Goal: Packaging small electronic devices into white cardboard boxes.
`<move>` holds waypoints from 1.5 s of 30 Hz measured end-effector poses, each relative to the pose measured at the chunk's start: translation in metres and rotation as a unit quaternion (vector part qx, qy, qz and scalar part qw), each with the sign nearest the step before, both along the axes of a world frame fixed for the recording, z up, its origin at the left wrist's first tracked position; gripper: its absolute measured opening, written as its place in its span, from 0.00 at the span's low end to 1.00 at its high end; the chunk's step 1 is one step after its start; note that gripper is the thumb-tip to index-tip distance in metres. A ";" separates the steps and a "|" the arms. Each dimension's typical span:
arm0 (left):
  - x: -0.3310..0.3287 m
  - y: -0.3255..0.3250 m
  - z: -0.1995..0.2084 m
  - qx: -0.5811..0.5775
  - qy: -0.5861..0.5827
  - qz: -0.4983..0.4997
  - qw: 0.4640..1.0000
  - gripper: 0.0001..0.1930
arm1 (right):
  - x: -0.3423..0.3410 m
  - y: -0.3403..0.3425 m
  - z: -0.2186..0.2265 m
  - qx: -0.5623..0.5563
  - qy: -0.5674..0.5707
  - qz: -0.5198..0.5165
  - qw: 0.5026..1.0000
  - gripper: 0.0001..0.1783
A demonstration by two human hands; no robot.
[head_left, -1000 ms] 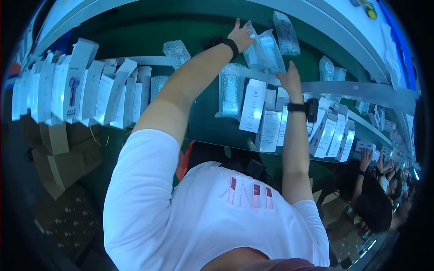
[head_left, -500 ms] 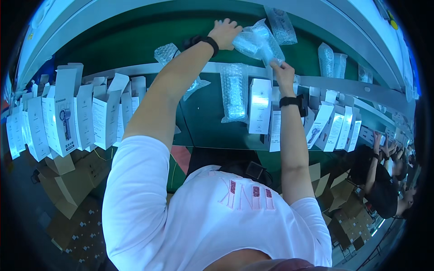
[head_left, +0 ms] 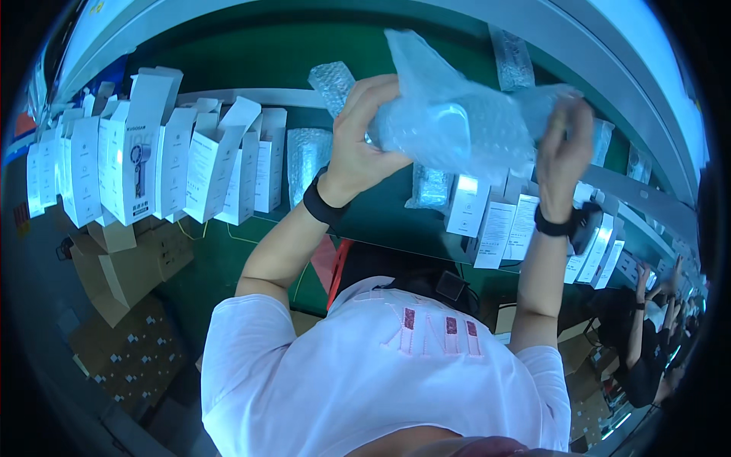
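Note:
A translucent bubble-wrap bag (head_left: pixel 495 129) is raised above the green work surface (head_left: pixel 365 225), close in front of me. Something pale and rounded shows inside; its kind is hard to make out through the plastic. My left hand (head_left: pixel 358 148) is closed around the bag's left end, thumb below and fingers behind. At the other end, the film stretches to the fingers of my right hand (head_left: pixel 567 156), which look closed on its edge, though blurred by motion. Below the bag, another bubble-wrapped package (head_left: pixel 430 186) lies partly covered.
Upright white cartons, several with raised flaps, stand in a left row (head_left: pixel 175 164) and a right row (head_left: pixel 506 228). More bubble-wrapped packages (head_left: pixel 308 160) lie around the bench and its metal rail (head_left: pixel 244 97). Brown cardboard boxes (head_left: pixel 126 266) sit lower left. Another person (head_left: pixel 647 350) works far right.
The bubble-wrap bag has come up off the far part of the bench toward me. My left hand has moved from beside it to gripping its left end; my right hand has moved rightward.

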State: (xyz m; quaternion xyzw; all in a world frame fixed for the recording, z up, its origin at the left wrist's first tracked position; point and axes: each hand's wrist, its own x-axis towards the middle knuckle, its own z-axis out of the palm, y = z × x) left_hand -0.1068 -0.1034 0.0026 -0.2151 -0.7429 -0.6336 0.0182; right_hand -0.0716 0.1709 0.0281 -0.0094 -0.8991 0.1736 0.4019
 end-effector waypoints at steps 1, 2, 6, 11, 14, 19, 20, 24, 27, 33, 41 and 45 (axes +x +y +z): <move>-0.004 -0.001 0.002 -0.018 0.072 0.006 0.997 0.31 | 0.009 -0.016 0.023 -0.098 -0.026 -0.016 0.995 0.13; -0.005 -0.005 0.003 -0.040 0.145 0.016 0.989 0.31 | 0.020 -0.033 0.045 -0.197 -0.052 -0.027 0.979 0.18; -0.001 -0.014 0.005 -0.066 0.173 0.047 0.982 0.31 | 0.024 -0.068 0.106 0.022 -0.015 0.226 0.974 0.22; 0.018 -0.015 0.009 -0.027 0.068 0.095 0.993 0.31 | 0.020 -0.091 0.097 0.028 -0.174 0.352 0.919 0.16; 0.031 -0.008 0.018 0.062 -0.099 0.074 0.990 0.29 | 0.023 -0.116 0.098 0.055 -0.185 0.384 0.903 0.13; 0.040 -0.020 0.029 0.118 -0.246 0.028 0.962 0.22 | 0.020 -0.121 0.093 0.043 -0.180 0.308 0.933 0.13; 0.040 -0.024 0.032 0.115 -0.248 0.003 0.962 0.23 | 0.018 -0.127 0.097 0.003 -0.182 0.268 0.946 0.13; 0.044 -0.042 0.018 0.391 -0.434 -0.153 0.797 0.30 | 0.008 -0.125 0.089 0.017 -0.157 0.285 0.945 0.13; 0.056 -0.026 0.016 0.632 -0.424 -0.399 0.512 0.43 | 0.009 -0.139 0.100 0.024 -0.186 0.348 0.919 0.13; 0.061 0.003 -0.028 0.702 -0.348 -0.546 0.297 0.43 | 0.011 -0.151 0.109 0.050 -0.173 0.383 0.906 0.19; 0.053 -0.009 -0.020 0.695 -0.281 -0.604 0.271 0.47 | 0.016 -0.146 0.105 0.020 -0.146 0.349 0.925 0.15; 0.050 -0.043 -0.018 0.470 -0.390 -0.111 0.784 0.53 | 0.022 -0.137 0.123 -0.016 -0.158 0.230 0.960 0.11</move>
